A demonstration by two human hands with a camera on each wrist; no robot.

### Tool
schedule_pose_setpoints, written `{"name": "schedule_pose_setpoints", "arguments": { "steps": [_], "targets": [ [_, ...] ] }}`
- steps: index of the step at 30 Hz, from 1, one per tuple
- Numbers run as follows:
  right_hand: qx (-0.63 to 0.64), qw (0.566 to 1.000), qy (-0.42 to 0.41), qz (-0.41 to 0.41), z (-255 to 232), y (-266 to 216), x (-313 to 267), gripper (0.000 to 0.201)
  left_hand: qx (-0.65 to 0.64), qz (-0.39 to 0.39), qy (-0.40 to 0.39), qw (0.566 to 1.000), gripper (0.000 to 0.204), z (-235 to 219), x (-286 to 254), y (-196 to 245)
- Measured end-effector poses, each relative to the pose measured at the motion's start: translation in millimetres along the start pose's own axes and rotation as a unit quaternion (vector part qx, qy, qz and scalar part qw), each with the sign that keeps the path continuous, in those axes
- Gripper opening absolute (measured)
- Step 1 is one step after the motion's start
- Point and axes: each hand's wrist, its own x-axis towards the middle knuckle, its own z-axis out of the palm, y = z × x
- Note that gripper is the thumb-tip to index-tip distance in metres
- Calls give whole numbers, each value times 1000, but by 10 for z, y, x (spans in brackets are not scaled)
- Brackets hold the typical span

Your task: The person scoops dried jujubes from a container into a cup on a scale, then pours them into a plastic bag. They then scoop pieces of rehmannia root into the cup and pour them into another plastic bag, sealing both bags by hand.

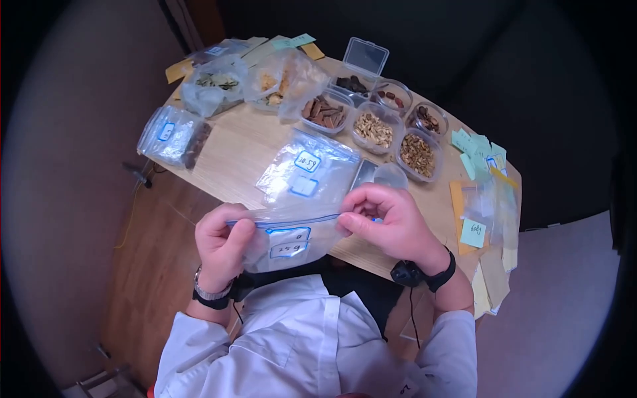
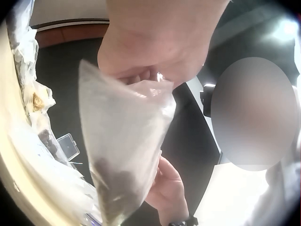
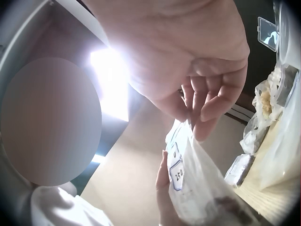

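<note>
A clear zip-lock bag (image 1: 318, 247) with a blue-bordered handwritten label (image 1: 289, 249) is held up in front of the person's chest. Thumb and fingers of the left hand (image 1: 222, 239) pinch its top edge at the left end. At the other end of the blue zip strip, the right hand (image 1: 393, 222) pinches the same edge. Dark contents (image 3: 233, 207) show low in the bag in the right wrist view. Just beyond it on the table lies another labelled zip-lock bag (image 1: 279, 179), partly covered by the held one.
Open plastic tubs hold brown strips (image 1: 323, 111), pale slices (image 1: 373, 129) and brown pieces (image 1: 418, 156). Two open bags (image 1: 215, 89) stand at the back left, a filled zip bag (image 1: 166, 136) at the left edge. Green notes (image 1: 472, 233) and envelopes line the right side of the table (image 1: 229, 152).
</note>
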Motion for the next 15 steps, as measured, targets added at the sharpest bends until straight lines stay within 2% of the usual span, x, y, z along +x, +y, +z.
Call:
{"name": "schedule_pose_setpoints", "arguments": {
  "steps": [8, 11, 15],
  "targets": [
    [-68, 997, -33, -22, -56, -20, 17, 11, 8, 4, 2, 1000, 20, -18, 46, 49],
    [-135, 987, -41, -82, -74, -50, 29, 10, 19, 14, 8, 1000, 21, -22, 40, 49],
    [-160, 979, -19, -121, -72, -62, 6, 10, 26, 27, 3, 999, 21, -28, 37, 44]
  ]
}}
